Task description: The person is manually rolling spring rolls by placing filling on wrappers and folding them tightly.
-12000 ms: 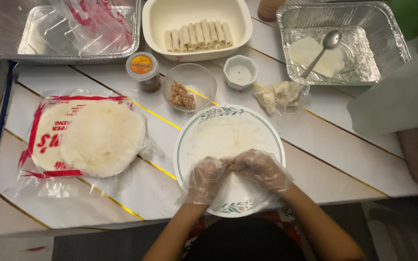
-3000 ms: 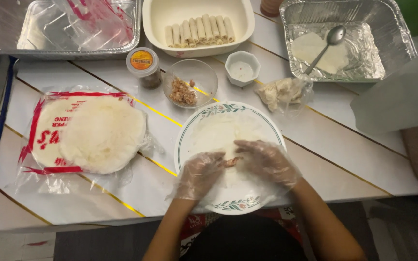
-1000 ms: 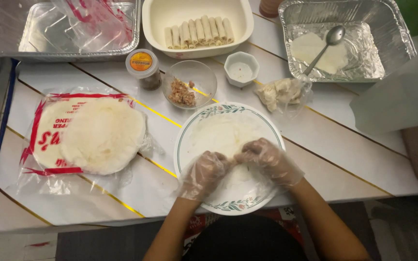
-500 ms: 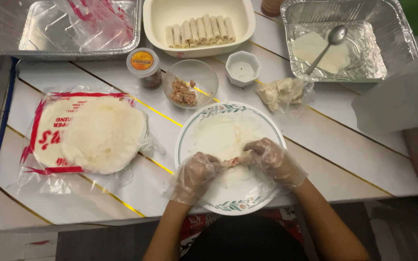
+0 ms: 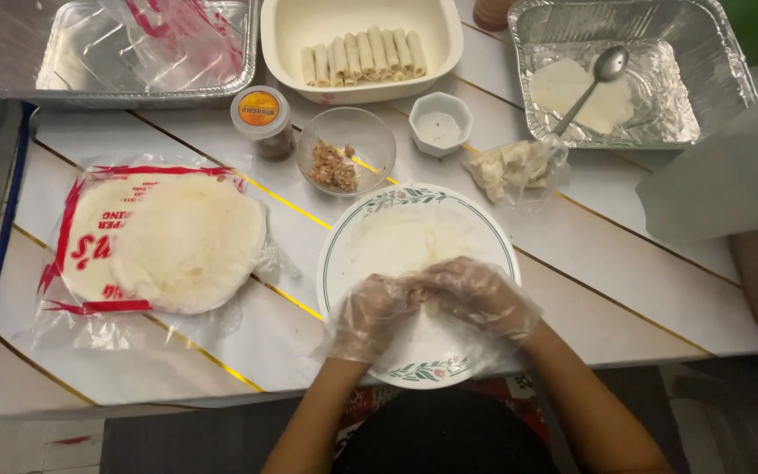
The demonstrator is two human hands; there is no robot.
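Observation:
Both my hands wear clear plastic gloves and meet over a round white plate with a green floral rim. A thin white wrapper lies spread on the plate. My left hand and my right hand pinch the wrapper's near edge together over a bit of brown filling, fingers curled. A stack of round white wrappers sits on its opened red-and-clear bag to the left. A small glass bowl of brown filling stands just beyond the plate.
A cream baking dish holds a row of finished rolls. Foil trays sit at the back left and back right, the right one with a spoon. A spice jar, small white cup and crumpled glove lie between.
My hands have drawn closer together at the wrapper's near edge and shifted slightly toward me; the fingers now fold over the filling. Everything else on the table is unmoved.

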